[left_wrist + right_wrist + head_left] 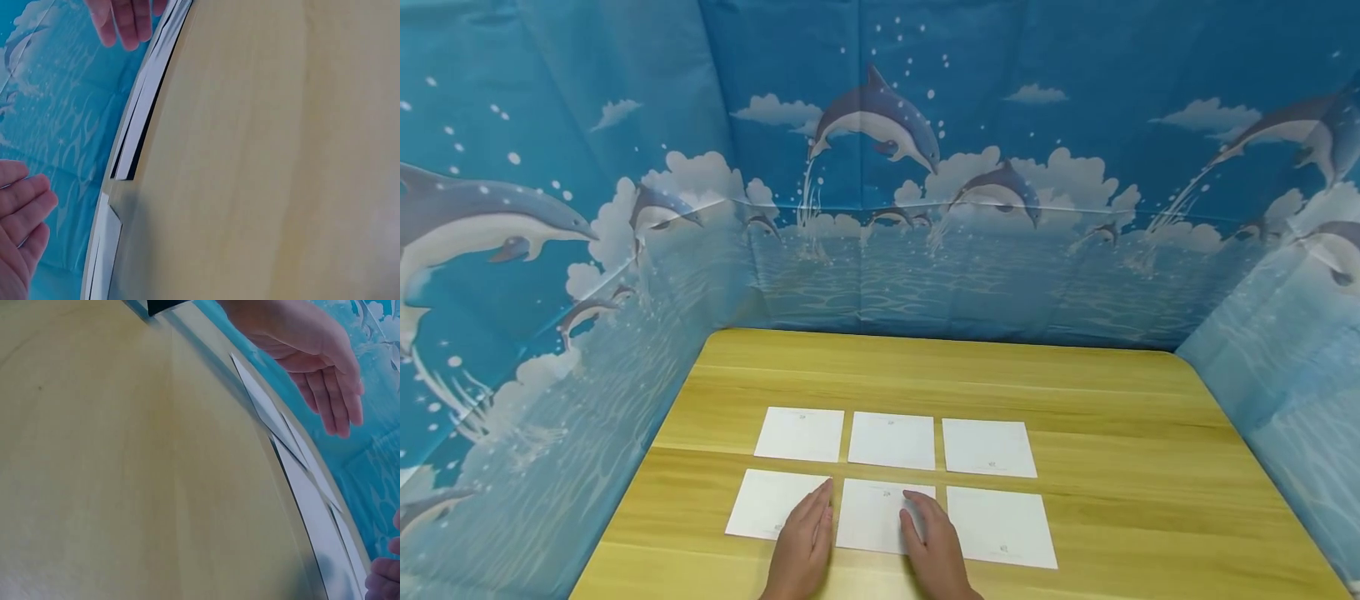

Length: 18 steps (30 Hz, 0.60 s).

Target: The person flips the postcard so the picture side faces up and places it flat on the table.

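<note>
Cards (891,442), six white ones, lie on the wooden surface (1150,475) in two rows of three, narrowly spaced. The left hand (801,542) seems to hover by the right edge of the near-left card (763,500), the right hand (936,550) between the near-middle card (868,517) and the near-right card (1007,525). Both hands' fingers are extended, the right's slightly bent, holding nothing. A low sweep could drag neighbours askew, since the cards look thin and loose; their flat edges may also defeat a pinch, creasing a corner.
</note>
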Motion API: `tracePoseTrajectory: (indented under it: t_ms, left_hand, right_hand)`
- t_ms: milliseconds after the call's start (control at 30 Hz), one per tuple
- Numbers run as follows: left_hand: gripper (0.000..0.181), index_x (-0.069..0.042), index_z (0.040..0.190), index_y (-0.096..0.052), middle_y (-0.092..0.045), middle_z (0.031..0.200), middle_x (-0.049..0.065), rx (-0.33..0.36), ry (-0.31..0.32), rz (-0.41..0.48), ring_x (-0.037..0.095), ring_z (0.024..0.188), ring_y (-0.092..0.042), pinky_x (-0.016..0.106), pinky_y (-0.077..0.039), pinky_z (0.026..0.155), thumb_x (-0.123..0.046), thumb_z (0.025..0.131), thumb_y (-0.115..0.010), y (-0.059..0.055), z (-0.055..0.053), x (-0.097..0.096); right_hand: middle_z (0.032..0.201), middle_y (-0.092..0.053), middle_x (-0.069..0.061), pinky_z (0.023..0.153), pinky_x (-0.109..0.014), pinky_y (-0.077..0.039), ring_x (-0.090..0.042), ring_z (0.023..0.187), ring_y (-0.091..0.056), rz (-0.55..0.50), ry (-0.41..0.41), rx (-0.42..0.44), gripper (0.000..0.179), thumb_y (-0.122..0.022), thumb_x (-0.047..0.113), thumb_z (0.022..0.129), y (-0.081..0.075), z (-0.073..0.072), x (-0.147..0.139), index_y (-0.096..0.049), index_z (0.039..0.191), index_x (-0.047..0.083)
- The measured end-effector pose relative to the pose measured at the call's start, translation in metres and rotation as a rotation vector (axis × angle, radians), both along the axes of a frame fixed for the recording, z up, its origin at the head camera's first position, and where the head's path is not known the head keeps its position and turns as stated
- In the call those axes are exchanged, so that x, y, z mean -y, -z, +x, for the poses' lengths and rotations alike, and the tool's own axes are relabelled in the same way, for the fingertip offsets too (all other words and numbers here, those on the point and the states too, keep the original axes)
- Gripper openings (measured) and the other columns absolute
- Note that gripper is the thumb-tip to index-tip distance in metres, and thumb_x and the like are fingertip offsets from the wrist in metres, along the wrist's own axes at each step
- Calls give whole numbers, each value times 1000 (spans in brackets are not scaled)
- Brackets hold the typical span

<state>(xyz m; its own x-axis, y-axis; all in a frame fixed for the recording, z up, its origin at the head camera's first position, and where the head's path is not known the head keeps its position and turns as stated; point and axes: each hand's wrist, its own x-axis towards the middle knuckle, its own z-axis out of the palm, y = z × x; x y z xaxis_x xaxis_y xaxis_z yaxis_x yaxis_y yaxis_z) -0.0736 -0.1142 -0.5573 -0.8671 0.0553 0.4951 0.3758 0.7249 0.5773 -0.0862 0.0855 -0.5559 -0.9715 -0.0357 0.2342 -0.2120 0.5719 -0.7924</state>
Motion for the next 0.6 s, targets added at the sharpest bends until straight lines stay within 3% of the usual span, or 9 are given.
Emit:
tracePoseTrajectory:
  t_ms: [200,433,600]
  left_hand:
    - [30,0,122,-57,-57,121,14,44,-91,128,27,111,-53,39,-42,91,-8,94,-50,3,4,9]
    - [27,2,118,-60,-60,118,8,24,-146,231,23,109,-55,10,-30,94,-2,92,-51,8,8,21]
    - [26,3,116,-61,-60,117,9,29,-172,285,25,109,-55,8,-29,93,-1,91,-51,5,10,26]
  right_hand:
    - [111,-60,-7,89,-46,-42,-27,107,-54,-35,-7,33,22,-57,15,90,3,3,5,-62,109,4]
    - [108,-61,-2,82,-37,-46,-19,99,-56,-69,4,34,22,-59,14,89,5,9,15,-63,109,6]
    - [107,-61,-2,80,-32,-46,-20,99,-55,-109,-30,79,22,-58,14,90,1,12,24,-62,109,4]
